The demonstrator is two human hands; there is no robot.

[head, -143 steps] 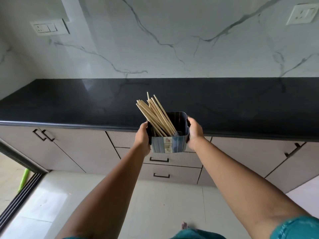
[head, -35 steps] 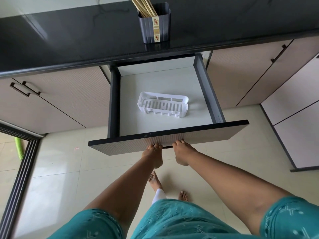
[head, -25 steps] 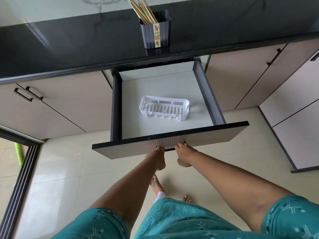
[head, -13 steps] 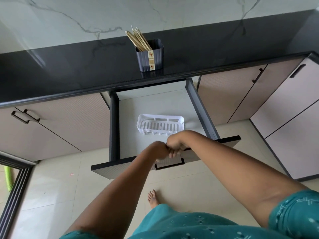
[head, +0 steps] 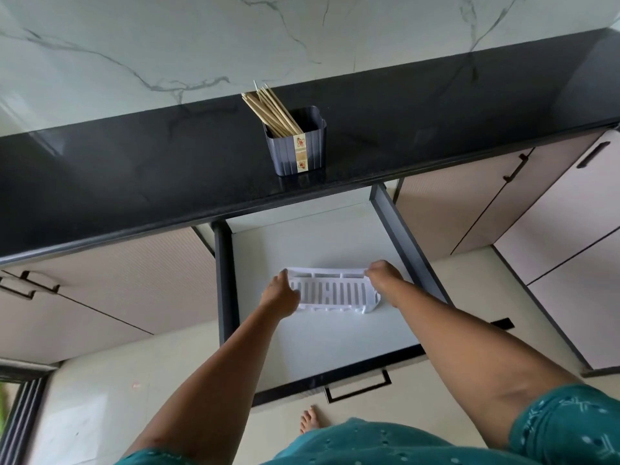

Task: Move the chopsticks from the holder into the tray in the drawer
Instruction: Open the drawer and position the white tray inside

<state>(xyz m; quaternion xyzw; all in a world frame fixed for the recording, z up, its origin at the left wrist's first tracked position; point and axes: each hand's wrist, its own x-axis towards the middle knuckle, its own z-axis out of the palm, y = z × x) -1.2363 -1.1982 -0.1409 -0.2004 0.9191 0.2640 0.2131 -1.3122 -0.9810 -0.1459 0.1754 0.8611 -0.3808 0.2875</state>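
Chopsticks point(head: 271, 113) are sitting in the holder point(head: 297, 147) on the black counter point(head: 134, 169), far side, right above the open drawer point(head: 322, 333). None moved yet afaict. They lean left as a bundle, tips fanned out over the rim.

Both hands are down in the drawer on the white tray point(head: 332, 292). Left hand point(head: 280, 295) has fingers wrapped on the tray's left end, right hand point(head: 382, 273) is curled on the far right corner. So both clamped on the tray, prob just squaring it up before loading. Tray sits mid drawer, long side running left-right, slotted floor.

Handling, imo: sticks look like plain bamboo/wood, so light, stiff, not fragile, a bit slick against each other. Loose bundle = they'll splay or roll if you pinch only a couple. Best bet is to grab the whole bunch w/ one hand around the exposed upper part just above the rim, squeeze them together, lift straight up along their lean so the holder doesn't tip (it's light plastic, looks like, so maybe steady it w/ the other hand).

Then lay them flat lengthwise in the tray. Can't tell if they're longer than it; might overhang the ends. Thin tips could poke thru the slots if dropped in end first.
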